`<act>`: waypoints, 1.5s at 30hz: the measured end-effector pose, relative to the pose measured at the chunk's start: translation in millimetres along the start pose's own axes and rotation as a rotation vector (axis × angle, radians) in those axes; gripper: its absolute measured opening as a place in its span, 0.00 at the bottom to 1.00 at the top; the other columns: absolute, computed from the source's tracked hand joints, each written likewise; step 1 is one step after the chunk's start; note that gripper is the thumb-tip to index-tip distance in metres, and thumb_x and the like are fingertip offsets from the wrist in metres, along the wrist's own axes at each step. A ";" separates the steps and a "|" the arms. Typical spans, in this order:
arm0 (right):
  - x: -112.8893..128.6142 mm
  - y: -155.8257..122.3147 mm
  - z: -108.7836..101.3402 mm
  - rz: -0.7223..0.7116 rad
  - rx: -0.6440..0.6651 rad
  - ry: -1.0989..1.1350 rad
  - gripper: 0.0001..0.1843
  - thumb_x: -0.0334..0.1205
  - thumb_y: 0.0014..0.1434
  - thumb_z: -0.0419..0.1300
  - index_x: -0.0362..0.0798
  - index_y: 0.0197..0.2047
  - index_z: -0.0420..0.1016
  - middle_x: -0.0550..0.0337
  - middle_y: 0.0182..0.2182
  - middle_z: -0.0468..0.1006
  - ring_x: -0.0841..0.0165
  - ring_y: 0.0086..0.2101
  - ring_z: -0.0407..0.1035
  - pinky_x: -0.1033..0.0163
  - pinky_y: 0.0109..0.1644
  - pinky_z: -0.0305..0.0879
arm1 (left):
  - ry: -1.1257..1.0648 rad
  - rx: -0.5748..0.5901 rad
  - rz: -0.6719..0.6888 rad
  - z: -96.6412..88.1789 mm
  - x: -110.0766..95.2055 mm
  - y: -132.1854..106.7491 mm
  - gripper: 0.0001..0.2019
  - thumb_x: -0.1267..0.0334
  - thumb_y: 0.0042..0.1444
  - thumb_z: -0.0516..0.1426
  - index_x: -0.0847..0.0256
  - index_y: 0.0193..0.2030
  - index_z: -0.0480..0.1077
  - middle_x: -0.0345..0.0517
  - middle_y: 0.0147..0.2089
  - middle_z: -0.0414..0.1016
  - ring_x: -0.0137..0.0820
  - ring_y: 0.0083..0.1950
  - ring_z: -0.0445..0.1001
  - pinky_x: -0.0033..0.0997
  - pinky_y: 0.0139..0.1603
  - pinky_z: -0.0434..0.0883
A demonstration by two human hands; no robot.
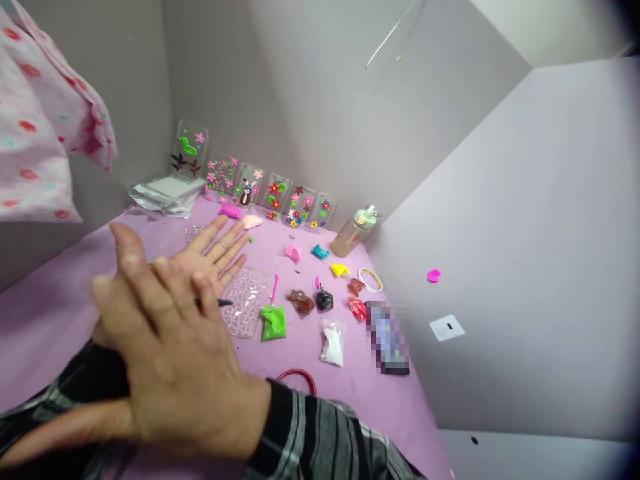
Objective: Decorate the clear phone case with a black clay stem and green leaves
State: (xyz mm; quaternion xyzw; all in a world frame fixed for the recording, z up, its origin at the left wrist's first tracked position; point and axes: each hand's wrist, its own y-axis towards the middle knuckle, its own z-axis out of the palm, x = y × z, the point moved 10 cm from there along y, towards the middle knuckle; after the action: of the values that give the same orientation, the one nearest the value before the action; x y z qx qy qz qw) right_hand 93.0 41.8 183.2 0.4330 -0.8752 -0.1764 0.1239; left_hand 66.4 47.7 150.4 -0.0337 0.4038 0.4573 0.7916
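Black pointed tool [223,303] by the hands [177,360], partly behind the right (left spread, right's grip unclear)

The right hand [180,360], back to the camera, thumb spread wide, crosses in front of the left hand [204,260], palm up, fingers outstretched.
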 end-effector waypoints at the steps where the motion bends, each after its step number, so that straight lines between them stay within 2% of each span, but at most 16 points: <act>1: -4.1 8.2 -5.6 -0.020 -0.040 -0.019 0.59 0.79 0.70 0.63 0.55 0.89 0.52 0.64 0.88 0.49 0.64 0.86 0.37 0.54 0.89 0.42 | -0.100 0.013 -0.094 7.8 5.4 5.1 0.20 0.31 0.77 0.47 0.12 0.67 0.74 -0.11 0.85 0.51 0.39 0.93 0.29 0.52 0.93 0.42; 2: -16.8 18.7 -9.7 0.008 -0.063 -0.017 0.62 0.83 0.68 0.58 0.49 0.88 0.53 0.56 0.88 0.51 0.60 0.86 0.41 0.49 0.90 0.40 | -0.185 0.049 -0.252 16.0 15.8 10.1 0.23 0.26 0.74 0.48 0.13 0.70 0.71 -0.07 0.87 0.50 0.39 0.93 0.28 0.52 0.93 0.39; 4: -58.2 39.2 -16.1 0.148 -0.100 0.059 0.60 0.81 0.71 0.57 0.48 0.88 0.53 0.50 0.88 0.51 0.56 0.86 0.43 0.41 0.89 0.43 | -0.172 0.265 -0.620 33.5 37.7 7.3 0.32 0.28 0.74 0.56 0.36 0.76 0.74 0.27 0.88 0.60 0.55 0.93 0.41 0.68 0.92 0.46; 5: -77.9 46.7 -18.4 0.199 -0.117 0.094 0.55 0.76 0.75 0.57 0.49 0.89 0.51 0.50 0.88 0.49 0.56 0.86 0.42 0.39 0.89 0.46 | -0.214 0.359 -0.807 35.9 46.3 -2.0 0.39 0.23 0.71 0.54 0.43 0.77 0.73 0.34 0.88 0.61 0.53 0.93 0.39 0.62 0.93 0.44; 6: -96.4 51.3 -21.5 0.245 -0.146 0.117 0.51 0.72 0.78 0.56 0.50 0.89 0.49 0.50 0.88 0.48 0.55 0.86 0.40 0.37 0.88 0.47 | -0.261 0.413 -0.951 32.8 51.0 -12.1 0.48 0.16 0.65 0.53 0.49 0.77 0.75 0.40 0.88 0.63 0.51 0.93 0.36 0.56 0.94 0.42; 7: -111.9 53.2 -23.5 0.279 -0.167 0.132 0.47 0.67 0.81 0.55 0.50 0.89 0.47 0.50 0.88 0.49 0.54 0.86 0.39 0.35 0.88 0.48 | -0.287 0.440 -1.042 26.0 53.6 -20.9 0.51 0.14 0.62 0.53 0.51 0.75 0.76 0.42 0.87 0.64 0.50 0.93 0.35 0.53 0.94 0.40; 9: -134.7 50.3 -28.3 0.326 -0.224 0.151 0.41 0.57 0.85 0.50 0.52 0.90 0.43 0.50 0.88 0.51 0.54 0.86 0.38 0.32 0.87 0.47 | -0.302 0.439 -1.129 9.4 57.7 -36.7 0.50 0.13 0.58 0.55 0.48 0.72 0.79 0.40 0.85 0.67 0.46 0.94 0.34 0.48 0.94 0.38; 11: -145.9 43.0 -33.3 0.344 -0.289 0.174 0.37 0.51 0.87 0.45 0.53 0.90 0.42 0.50 0.87 0.53 0.53 0.86 0.38 0.30 0.87 0.46 | -0.302 0.422 -1.152 -0.9 60.5 -49.9 0.47 0.13 0.57 0.58 0.43 0.70 0.81 0.36 0.85 0.67 0.44 0.94 0.33 0.48 0.94 0.37; 13: -147.7 36.0 -36.5 0.351 -0.337 0.189 0.35 0.48 0.87 0.41 0.53 0.90 0.42 0.49 0.87 0.53 0.54 0.86 0.38 0.29 0.86 0.46 | -0.296 0.420 -1.144 -0.5 60.8 -57.3 0.46 0.14 0.57 0.59 0.42 0.70 0.82 0.35 0.86 0.67 0.45 0.94 0.32 0.50 0.94 0.37; 17: -127.9 31.8 -31.3 0.329 -0.320 0.169 0.37 0.49 0.87 0.42 0.46 0.90 0.39 0.46 0.88 0.48 0.57 0.87 0.35 0.38 0.88 0.46 | -0.264 0.496 -1.022 25.0 51.8 -44.0 0.48 0.15 0.60 0.57 0.46 0.75 0.78 0.41 0.86 0.65 0.48 0.94 0.34 0.52 0.94 0.37; 21: -112.1 36.8 -26.6 0.259 -0.310 0.203 0.38 0.47 0.86 0.44 0.48 0.90 0.35 0.48 0.88 0.49 0.59 0.87 0.36 0.38 0.87 0.48 | -0.281 0.560 -0.926 46.1 42.6 -25.7 0.49 0.16 0.64 0.53 0.47 0.79 0.72 0.45 0.85 0.68 0.52 0.93 0.41 0.60 0.93 0.48; 27: -165.9 35.1 -41.7 0.438 -0.460 0.228 0.39 0.43 0.86 0.42 0.53 0.91 0.25 0.45 0.87 0.51 0.54 0.86 0.39 0.34 0.86 0.49 | -0.146 0.451 -0.986 13.2 52.0 -41.5 0.42 0.17 0.62 0.58 0.39 0.72 0.80 0.38 0.84 0.69 0.46 0.93 0.40 0.50 0.93 0.34; 31: -167.4 26.0 -39.3 0.466 -0.517 0.295 0.36 0.42 0.86 0.36 0.47 0.91 0.33 0.40 0.86 0.54 0.57 0.85 0.45 0.37 0.86 0.52 | -0.031 0.413 -0.970 2.4 57.8 -45.4 0.37 0.23 0.63 0.64 0.36 0.72 0.78 0.34 0.86 0.66 0.46 0.93 0.43 0.50 0.93 0.30; 37: -125.0 23.0 -24.3 0.326 -0.433 0.329 0.36 0.47 0.86 0.41 0.51 0.90 0.41 0.46 0.85 0.60 0.55 0.85 0.49 0.36 0.85 0.54 | -0.054 0.510 -0.883 19.9 52.8 -38.0 0.42 0.23 0.67 0.59 0.46 0.78 0.73 0.45 0.87 0.63 0.54 0.93 0.40 0.60 0.93 0.42; 42: -155.6 22.6 -32.4 0.423 -0.518 0.362 0.35 0.47 0.86 0.35 0.44 0.87 0.50 0.40 0.83 0.63 0.57 0.84 0.51 0.37 0.85 0.55 | 0.058 0.462 -0.913 -0.5 51.5 -41.7 0.39 0.25 0.62 0.67 0.38 0.75 0.77 0.37 0.87 0.65 0.52 0.92 0.47 0.55 0.94 0.43; 45: -166.0 20.8 -35.8 0.454 -0.546 0.368 0.35 0.48 0.86 0.35 0.44 0.86 0.53 0.38 0.81 0.66 0.55 0.82 0.55 0.35 0.83 0.56 | 0.145 0.415 -0.900 -4.3 53.5 -35.4 0.38 0.30 0.53 0.76 0.38 0.69 0.82 0.40 0.80 0.75 0.55 0.88 0.58 0.58 0.92 0.49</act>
State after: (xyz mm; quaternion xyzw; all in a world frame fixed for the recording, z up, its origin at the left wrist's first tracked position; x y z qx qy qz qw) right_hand 190.0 179.4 213.7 0.2039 -0.8328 -0.2902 0.4251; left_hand 104.0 62.7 100.4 -0.0781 0.4857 -0.0229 0.8703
